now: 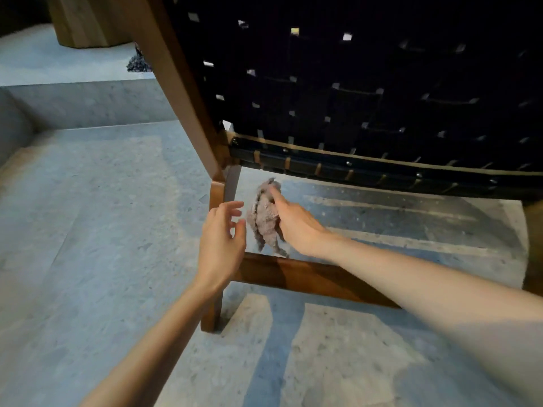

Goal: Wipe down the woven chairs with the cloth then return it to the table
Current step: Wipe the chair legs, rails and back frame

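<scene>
A woven chair [352, 98] with black straps and a brown wooden frame fills the upper right, seen from behind and low down. My right hand [293, 221] grips a bunched grey cloth [264, 218] just below the chair's rear strap rail, beside the rear left leg [219, 195]. My left hand [221, 239] hovers in front of that leg with fingers loosely spread, close to the cloth and holding nothing. A lower wooden crossbar [308, 277] runs under both hands.
Grey stone floor [102, 230] spreads to the left and below. A low stone step [88, 101] rises at the back left. Beyond it stand a wooden base [85, 22] and a dark fuzzy object [138, 64].
</scene>
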Motion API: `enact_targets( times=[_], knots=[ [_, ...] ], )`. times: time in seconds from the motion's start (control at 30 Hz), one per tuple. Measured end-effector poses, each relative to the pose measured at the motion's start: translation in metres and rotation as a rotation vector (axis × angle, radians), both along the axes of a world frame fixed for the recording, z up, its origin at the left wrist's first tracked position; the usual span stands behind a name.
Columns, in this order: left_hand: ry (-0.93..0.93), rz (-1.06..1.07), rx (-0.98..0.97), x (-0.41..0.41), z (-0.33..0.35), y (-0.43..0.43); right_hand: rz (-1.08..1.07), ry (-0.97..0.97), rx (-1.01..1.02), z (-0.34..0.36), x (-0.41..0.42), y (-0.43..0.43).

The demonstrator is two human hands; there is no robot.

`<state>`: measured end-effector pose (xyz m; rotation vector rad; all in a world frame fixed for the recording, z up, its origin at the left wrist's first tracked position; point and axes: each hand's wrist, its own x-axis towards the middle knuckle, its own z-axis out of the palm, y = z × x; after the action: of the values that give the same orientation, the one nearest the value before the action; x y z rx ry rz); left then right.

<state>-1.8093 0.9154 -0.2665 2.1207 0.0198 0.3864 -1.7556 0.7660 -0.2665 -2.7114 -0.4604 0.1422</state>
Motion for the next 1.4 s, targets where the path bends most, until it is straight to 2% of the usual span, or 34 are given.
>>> enact_targets(
  times=[0.1,0.2,0.3,0.4,0.53,0.6,0.67,0.73,0.8,0.87,1.0,1.1,1.27,1.4],
  knots=[
    [0.054,-0.138,0.033,0.006,0.008,-0.043,-0.115,0.059,0.005,0.013,-0.016,-0.051],
    [0.116,-0.297,0.113,0.006,0.011,-0.1,-0.211,0.018,0.026,0.017,-0.045,-0.111],
    [0.132,-0.396,0.214,0.002,0.008,-0.159,-0.327,-0.097,0.047,0.015,-0.073,-0.172],
    [0.04,-0.455,0.311,-0.002,0.007,-0.214,-0.541,-0.265,0.25,0.003,-0.089,-0.223],
    [0.008,-0.599,0.275,-0.004,0.011,-0.282,-0.752,-0.405,0.386,-0.011,-0.104,-0.278],
    [0.111,-0.633,0.155,-0.005,0.014,-0.315,-0.823,-0.486,0.437,-0.013,-0.115,-0.302],
    [0.252,-0.623,-0.111,-0.012,0.017,-0.346,-0.888,-0.563,0.48,-0.012,-0.124,-0.322],
    [0.301,-0.552,-0.345,-0.02,0.016,-0.375,-0.954,-0.605,0.532,-0.011,-0.128,-0.341],
    [0.293,-0.524,-0.457,-0.024,0.013,-0.4,-1.024,-0.618,0.601,-0.009,-0.126,-0.357],
    [0.295,-0.582,-0.492,-0.026,0.009,-0.419,-1.082,-0.643,0.657,-0.007,-0.121,-0.368],
    [0.337,-0.726,-0.51,-0.022,0.007,-0.442,-1.037,-0.624,0.74,-0.003,-0.109,-0.377],
    [0.323,-0.717,-0.497,-0.009,0.008,-0.454,-0.964,-0.622,0.777,-0.001,-0.102,-0.379],
    [0.344,-0.783,-0.443,-0.003,-0.001,-0.454,-0.955,-0.679,0.65,-0.009,-0.102,-0.379],
    [0.479,-0.865,-0.389,-0.002,-0.02,-0.443,-0.963,-0.644,0.478,-0.028,-0.119,-0.373]
  ],
)
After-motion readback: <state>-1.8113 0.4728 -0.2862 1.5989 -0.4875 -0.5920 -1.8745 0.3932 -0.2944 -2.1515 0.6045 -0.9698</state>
